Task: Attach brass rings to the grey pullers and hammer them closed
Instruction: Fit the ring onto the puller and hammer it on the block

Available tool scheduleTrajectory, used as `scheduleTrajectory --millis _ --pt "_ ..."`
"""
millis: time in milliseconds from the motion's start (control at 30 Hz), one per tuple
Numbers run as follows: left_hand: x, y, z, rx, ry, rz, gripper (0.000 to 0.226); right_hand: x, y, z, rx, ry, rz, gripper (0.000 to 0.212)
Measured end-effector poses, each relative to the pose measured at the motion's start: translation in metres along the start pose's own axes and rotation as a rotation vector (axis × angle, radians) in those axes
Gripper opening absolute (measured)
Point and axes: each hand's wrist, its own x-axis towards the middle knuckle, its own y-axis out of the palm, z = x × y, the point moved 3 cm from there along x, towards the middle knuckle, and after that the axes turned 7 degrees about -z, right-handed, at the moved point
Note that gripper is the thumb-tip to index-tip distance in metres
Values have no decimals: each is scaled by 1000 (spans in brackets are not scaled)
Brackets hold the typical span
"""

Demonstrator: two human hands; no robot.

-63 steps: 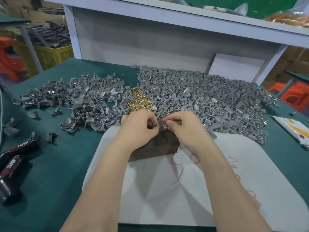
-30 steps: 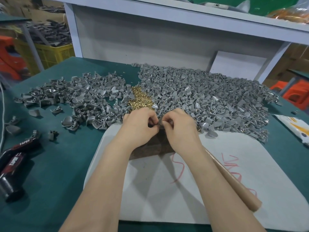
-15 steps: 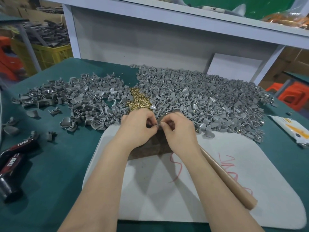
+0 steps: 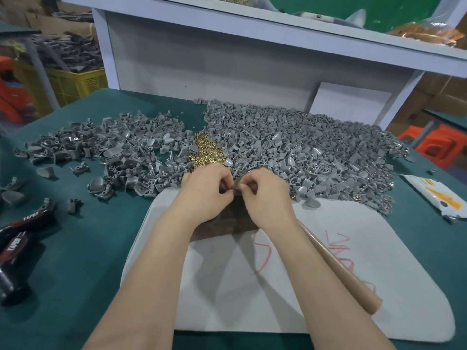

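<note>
My left hand [image 4: 206, 192] and my right hand [image 4: 265, 195] meet fingertip to fingertip above a dark brown block [image 4: 227, 223], pinching one small grey puller [image 4: 236, 189] between them. Any ring on it is too small to make out. A small heap of brass rings [image 4: 206, 152] lies just beyond my hands, between two wide piles of grey pullers, one on the left [image 4: 121, 157] and a larger one on the right [image 4: 303, 152]. A wooden hammer handle [image 4: 341, 269] lies along my right forearm; its head is hidden.
A white mat [image 4: 328, 286] with red scribbles covers the green table [image 4: 75, 248] under my arms. Black tape rolls [image 4: 17, 238] lie at the left edge, a printed packet [image 4: 439, 195] at the right. A white shelf unit [image 4: 227, 59] stands behind the piles.
Both hands stay together over the block, fingers working at the puller. The right hand has shifted slightly, and the wooden handle beside my right forearm has come into view.
</note>
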Motion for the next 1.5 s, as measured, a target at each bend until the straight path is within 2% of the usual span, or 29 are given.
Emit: scheduleTrajectory --millis 433,500,567,633,700,767,833,900,967,1100,1167,1233,1400,1467,1500 --pt "-1 0 -4 -8 6 16 12 4 -2 13 -259 -67 36 13" --pt "-1 -1 -3 -8 -9 12 12 4 -1 13 -229 -76 57 13" --pt "-2 -1 -2 -17 -31 -5 19 5 -6 7 -82 -37 77 15" --pt "-3 -2 -2 -20 -36 -18 25 5 -20 -8 84 60 29 18" --pt "-4 -3 -1 -23 -37 -18 24 2 -34 -33 48 173 -17 20" --pt "-3 -3 -1 -27 -43 -19 21 -3 -35 -52 -173 244 141 28" --pt "-3 -2 -1 -27 -51 -17 22 -5 -26 -58 -308 278 311 26" --pt "-3 -2 -1 -26 -59 -14 25 -3 -22 -55 -314 260 335 24" --pt "-4 -2 -1 -22 -71 -16 26 -2 -23 -55 -240 244 282 22" --pt "-3 -4 0 15 -89 -48 24 -4 -45 -50 69 226 81 13" --pt "-3 -5 1 27 -91 -62 24 -5 -55 -42 85 117 55 36" --pt "-3 -5 0 34 -94 -67 20 -8 -61 -35 79 25 28 47" --pt "-3 -5 1 10 -96 -74 19 -18 -70 -15 102 -95 -161 42" --pt "-2 -4 2 5 -100 -74 18 -24 -73 -10 72 -152 -138 45" --pt "-2 -4 2 6 -104 -78 19 -26 -72 -9 27 -154 -73 45"
